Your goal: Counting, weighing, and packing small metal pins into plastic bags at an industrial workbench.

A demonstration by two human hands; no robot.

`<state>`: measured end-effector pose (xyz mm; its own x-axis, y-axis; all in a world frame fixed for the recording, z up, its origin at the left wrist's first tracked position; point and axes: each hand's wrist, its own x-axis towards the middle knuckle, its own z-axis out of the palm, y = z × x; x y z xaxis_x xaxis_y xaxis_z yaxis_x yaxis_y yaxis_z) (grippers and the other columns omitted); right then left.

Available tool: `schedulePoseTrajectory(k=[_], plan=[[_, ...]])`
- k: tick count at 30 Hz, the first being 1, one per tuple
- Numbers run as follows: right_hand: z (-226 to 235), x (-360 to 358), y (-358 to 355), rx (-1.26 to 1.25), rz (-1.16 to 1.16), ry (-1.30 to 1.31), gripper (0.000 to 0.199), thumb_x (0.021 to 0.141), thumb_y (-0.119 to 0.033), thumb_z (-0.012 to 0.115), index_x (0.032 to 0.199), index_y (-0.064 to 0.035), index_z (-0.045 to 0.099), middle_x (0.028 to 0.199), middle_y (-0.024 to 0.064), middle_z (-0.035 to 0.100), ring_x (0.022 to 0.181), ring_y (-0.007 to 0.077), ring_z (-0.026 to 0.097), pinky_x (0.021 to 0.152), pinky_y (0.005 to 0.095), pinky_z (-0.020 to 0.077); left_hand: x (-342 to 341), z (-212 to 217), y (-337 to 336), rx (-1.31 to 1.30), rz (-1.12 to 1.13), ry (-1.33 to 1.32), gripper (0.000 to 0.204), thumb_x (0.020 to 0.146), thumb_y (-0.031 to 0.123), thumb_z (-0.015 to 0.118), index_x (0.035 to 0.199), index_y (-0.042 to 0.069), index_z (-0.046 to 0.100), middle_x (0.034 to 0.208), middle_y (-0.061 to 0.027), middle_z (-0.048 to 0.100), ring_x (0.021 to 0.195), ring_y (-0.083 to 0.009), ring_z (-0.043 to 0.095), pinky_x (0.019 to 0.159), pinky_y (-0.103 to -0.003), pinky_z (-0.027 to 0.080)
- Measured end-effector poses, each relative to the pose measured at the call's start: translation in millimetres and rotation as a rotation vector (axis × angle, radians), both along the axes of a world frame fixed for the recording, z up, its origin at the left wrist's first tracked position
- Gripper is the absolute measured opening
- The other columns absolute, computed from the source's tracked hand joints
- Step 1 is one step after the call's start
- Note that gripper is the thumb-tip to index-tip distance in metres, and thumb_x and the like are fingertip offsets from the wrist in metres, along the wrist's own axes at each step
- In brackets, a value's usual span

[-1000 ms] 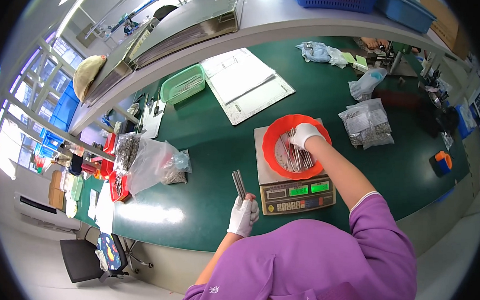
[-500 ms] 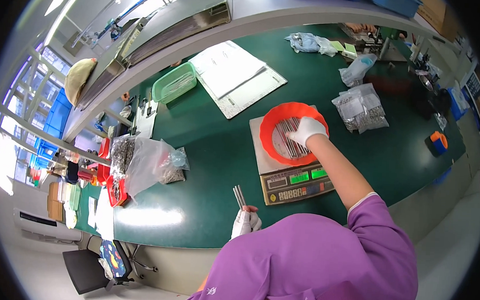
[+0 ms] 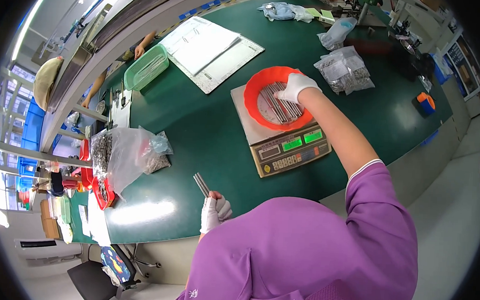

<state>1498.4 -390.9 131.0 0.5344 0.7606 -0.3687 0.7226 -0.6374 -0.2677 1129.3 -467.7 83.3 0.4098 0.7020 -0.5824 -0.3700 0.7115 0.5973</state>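
An orange-red scalloped bowl (image 3: 251,104) sits on the plate of a digital scale (image 3: 297,153) with lit green displays. Thin metal rods (image 3: 277,109) lie side by side in it. Over the bowl's far right side, my right hand (image 3: 300,87) in a white glove reaches in, its fingers closed on rods; the fingertips are partly hidden. My left hand (image 3: 215,211), also gloved with some bare fingertips, is closed around a few similar metal rods (image 3: 201,184). They point up and away, near the table's front edge, left of the scale.
Bags of small parts (image 3: 344,71) lie right of the bowl, another bag (image 3: 155,154) at left. Papers on a board (image 3: 217,67) and a green basket (image 3: 146,69) stand farther back. An orange tape roll (image 3: 426,102) is at right. Other people's hands (image 3: 140,51) show beyond the table.
The view has shifted, so the table appears higher and farther left. My right hand has moved slightly toward the bowl's far rim. My left hand, still holding rods, is farther from the scale.
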Motion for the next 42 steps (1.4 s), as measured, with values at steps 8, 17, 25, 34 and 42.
schedulePoseTrajectory(k=[8,17,25,34,42], plan=[[5.7,-6.4,-2.9,-0.026,-0.009,-0.025,0.06,0.063,-0.049,0.068,0.104,-0.0056,0.059,0.109,0.0151,0.057,0.099,0.0255,0.056,0.084,0.033,0.0449,-10.8,13.3,16.8,-0.096,0.077,-0.026,0.027,0.088,0.036,0.047,0.08,0.011,0.053,0.046,0.0067,0.023,0.036,-0.0047,0.019,0.035,-0.021,0.015],[0.7,-3.0,-3.4,-0.019,-0.042,-0.042,0.058,0.064,-0.048,0.067,0.103,-0.0057,0.06,0.106,0.0152,0.059,0.098,0.0259,0.057,0.083,0.0332,0.0454,-20.8,5.6,27.0,-0.093,-0.027,0.001,0.031,0.088,0.04,0.046,0.077,0.012,0.047,0.046,0.006,0.023,0.036,-0.0055,0.02,0.034,-0.021,0.016],[-4.1,-8.9,-0.9,-0.013,-0.037,-0.026,0.064,0.064,-0.048,0.067,0.102,0.001,0.056,0.105,0.0209,0.057,0.098,0.0306,0.056,0.083,0.0357,0.0443,-23.7,-0.5,35.2,-0.081,-0.069,-0.037,0.031,0.089,0.04,0.044,0.076,0.012,0.046,0.045,0.0056,0.023,0.036,-0.006,0.02,0.034,-0.022,0.017],[-14.5,-29.1,8.5,-0.06,-0.032,-0.032,0.067,0.057,-0.044,0.073,0.103,0.0011,0.055,0.104,0.0191,0.058,0.097,0.0285,0.057,0.082,0.0349,0.0465,-27.1,-8.3,36.8,-0.151,-0.044,-0.024,0.03,0.09,0.038,0.042,0.075,0.012,0.046,0.046,0.0052,0.024,0.036,-0.0062,0.02,0.034,-0.022,0.016],[-15.4,-48.8,25.3,-0.098,-0.125,-0.117,0.054,0.058,-0.029,0.071,0.104,-0.0021,0.057,0.106,0.0177,0.058,0.098,0.0271,0.057,0.082,0.0356,0.048,-23.6,-13.2,38.5,-0.132,-0.066,-0.075,0.03,0.089,0.038,0.044,0.075,0.012,0.046,0.046,0.0051,0.023,0.037,-0.0064,0.02,0.034,-0.022,0.017]])
